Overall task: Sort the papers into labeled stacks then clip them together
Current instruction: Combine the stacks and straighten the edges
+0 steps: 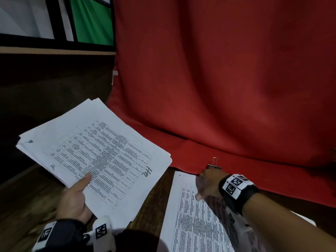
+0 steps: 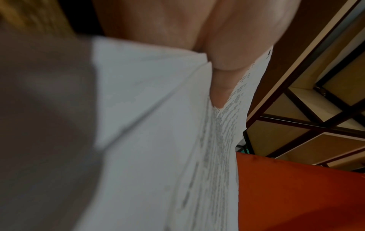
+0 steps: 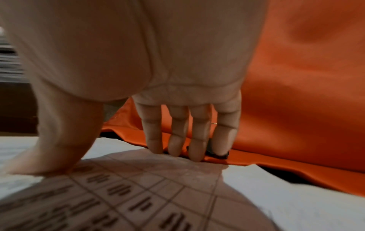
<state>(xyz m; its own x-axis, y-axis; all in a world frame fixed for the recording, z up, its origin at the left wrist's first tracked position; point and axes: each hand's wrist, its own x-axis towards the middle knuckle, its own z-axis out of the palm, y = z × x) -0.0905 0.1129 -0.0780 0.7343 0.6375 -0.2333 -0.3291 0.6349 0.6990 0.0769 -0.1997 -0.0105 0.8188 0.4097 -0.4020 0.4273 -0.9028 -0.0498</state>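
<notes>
My left hand [image 1: 75, 197] grips a thick stack of printed papers [image 1: 101, 151], thumb on top, and holds it tilted above the table at the left. The top sheet has a table of text and a handwritten mark. In the left wrist view the thumb [image 2: 223, 78] pinches the stack [image 2: 158, 125]. My right hand [image 1: 208, 183] rests on a second printed sheet [image 1: 190, 224] that lies flat on the table. Its straight fingers [image 3: 175, 140] reach the sheet's far edge, where a black binder clip [image 1: 214, 166] with a silver handle stands. The fingertips touch or nearly touch the clip [image 3: 220, 154].
A red cloth [image 1: 227, 88] hangs behind and spills onto the dark wooden table [image 1: 27, 206] just past the flat sheet. A dark-framed window or shelf [image 1: 54, 33] is at the upper left.
</notes>
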